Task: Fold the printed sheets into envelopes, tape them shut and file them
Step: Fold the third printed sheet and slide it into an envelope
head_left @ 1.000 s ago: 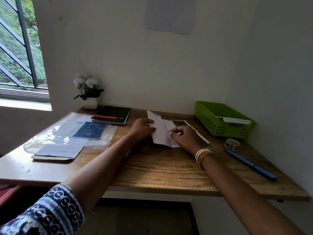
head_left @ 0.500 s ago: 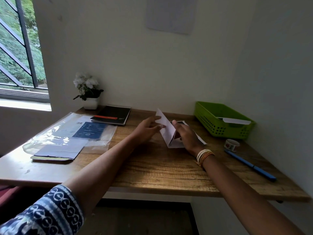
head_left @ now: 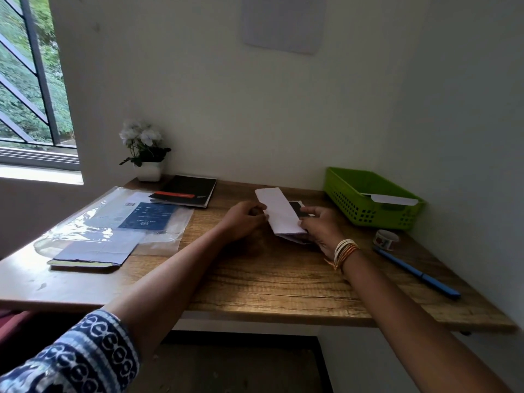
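Observation:
A white printed sheet [head_left: 280,211], partly folded lengthwise, lies on the wooden desk [head_left: 269,279] near its middle back. A dark printed patch shows at its right side. My left hand [head_left: 243,219] pinches the sheet's left edge with curled fingers. My right hand [head_left: 320,225] holds the right and near edge, fingers on the folded flap. A green basket [head_left: 348,199] at the back right holds a white folded envelope [head_left: 394,198]. A roll of tape [head_left: 386,239] sits in front of the basket.
A blue pen [head_left: 416,272] lies near the right edge. At the left lie a clear plastic sleeve with printed sheets [head_left: 119,222] and a booklet [head_left: 85,262]. A black notebook [head_left: 190,190] and a potted white flower [head_left: 144,154] stand at the back.
The flap that stood upright half a second ago has been laid over to the right and now lies nearly flat. Both hands shifted slightly with it.

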Available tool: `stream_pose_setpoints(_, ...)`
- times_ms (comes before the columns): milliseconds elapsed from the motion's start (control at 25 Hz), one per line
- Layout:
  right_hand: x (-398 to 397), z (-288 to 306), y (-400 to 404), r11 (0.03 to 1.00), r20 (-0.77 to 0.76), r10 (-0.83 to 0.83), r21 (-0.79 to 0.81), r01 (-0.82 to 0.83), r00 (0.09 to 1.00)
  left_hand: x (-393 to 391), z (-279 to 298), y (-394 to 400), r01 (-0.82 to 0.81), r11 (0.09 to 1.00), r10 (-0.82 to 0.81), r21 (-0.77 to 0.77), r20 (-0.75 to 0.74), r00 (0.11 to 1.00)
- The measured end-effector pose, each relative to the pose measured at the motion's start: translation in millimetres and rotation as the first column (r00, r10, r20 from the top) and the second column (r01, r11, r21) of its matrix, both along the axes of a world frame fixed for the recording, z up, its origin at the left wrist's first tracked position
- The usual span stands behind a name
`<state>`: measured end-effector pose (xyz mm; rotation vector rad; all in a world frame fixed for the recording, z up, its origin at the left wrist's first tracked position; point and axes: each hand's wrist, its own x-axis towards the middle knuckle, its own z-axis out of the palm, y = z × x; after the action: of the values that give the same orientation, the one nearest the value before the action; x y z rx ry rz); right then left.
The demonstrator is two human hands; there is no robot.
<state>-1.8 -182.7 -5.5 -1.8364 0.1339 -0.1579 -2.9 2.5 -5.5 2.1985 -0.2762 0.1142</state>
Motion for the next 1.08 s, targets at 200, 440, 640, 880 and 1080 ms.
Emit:
stream_pose_setpoints(200,-3.9,-2.1,5.2,0.968,0.066,0.09,-0.241,-0.072,0.994,3.5,-3.3,2.5,-0.124,0.964,0.103,-0.234,-0.098,0.99)
stream_pose_setpoints(440,-13.5,-2.2,6.1,0.823,0.099,0.296,-0.532,-0.201,0.95,-1.0,-2.1,2.2,-0.134,0.942,0.131,-0.306,-0.031,0.991)
stream_pose_setpoints(640,-16.3,3.5,8.9,0.913,0.099,0.282,-0.334,-0.235,0.954,-6.7,1.2,-0.9,0.055,0.942,-0.038,-0.33,0.058,0.998)
stream_pose_setpoints(880,-12.6,3.3,5.7,0.914,0.171,0.105,-0.405,-0.027,0.98,-9.9,2.7,-3.4,0.206,0.976,-0.206,0.066,-0.011,0.978)
stream_pose_setpoints(1080,-5.5,-0.9,-0.8,0.846,0.132,-0.012,-0.527,0.08,0.991,-7.7,3.7,-2.6,0.21,0.948,-0.221,0.239,0.021,0.975)
